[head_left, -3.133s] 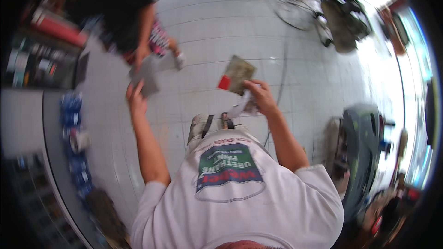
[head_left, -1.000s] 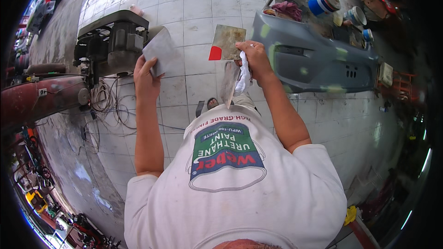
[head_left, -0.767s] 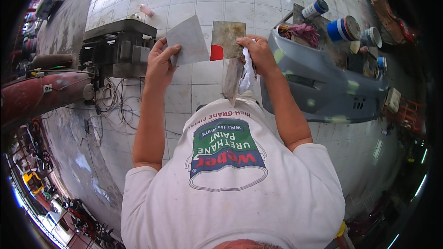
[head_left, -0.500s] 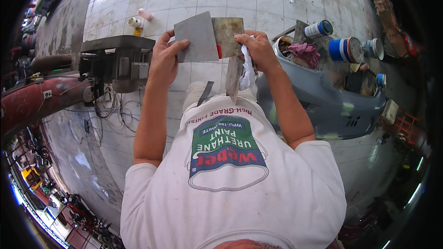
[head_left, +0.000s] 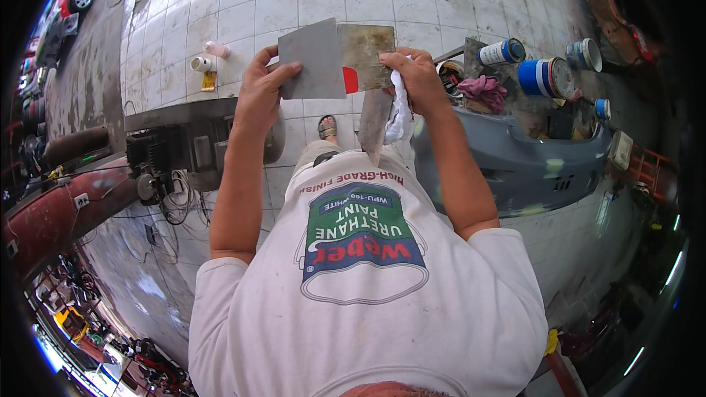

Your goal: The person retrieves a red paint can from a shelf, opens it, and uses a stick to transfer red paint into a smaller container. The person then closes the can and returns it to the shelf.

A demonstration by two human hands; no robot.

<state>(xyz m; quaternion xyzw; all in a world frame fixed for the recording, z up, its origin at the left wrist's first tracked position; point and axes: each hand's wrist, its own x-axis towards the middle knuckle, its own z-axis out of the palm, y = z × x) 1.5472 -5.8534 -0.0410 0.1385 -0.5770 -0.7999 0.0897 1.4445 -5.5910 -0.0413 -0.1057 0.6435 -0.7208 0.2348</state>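
My left hand [head_left: 263,84] pinches a smooth, thin grey plate [head_left: 312,59] between thumb and fingers, held up flat in front of me. In my right hand [head_left: 418,81] is a stained, brownish metal plate [head_left: 368,48], its left edge meeting or slightly overlapped by the grey plate's edge. A rounded red patch [head_left: 351,79] shows where the two meet; I cannot tell which plate bears it. A crumpled white cloth [head_left: 398,110] hangs from my right hand. Beside the cloth, a long metal blade [head_left: 373,121] points down toward my shirt; its upper end is hidden.
To the right lies a grey car bumper [head_left: 507,169] with pale patches. Beyond it stand a blue-and-white can [head_left: 546,78], other cans and a pink rag [head_left: 484,90]. At left are a dark machine [head_left: 180,140], a red beam [head_left: 81,195] and loose cables [head_left: 176,209]. A white cup [head_left: 200,64] sits on the tiles.
My view has shifted over the floor, and a sandalled foot now shows below the plates. More of the red patch is visible. Both hands keep their grip.
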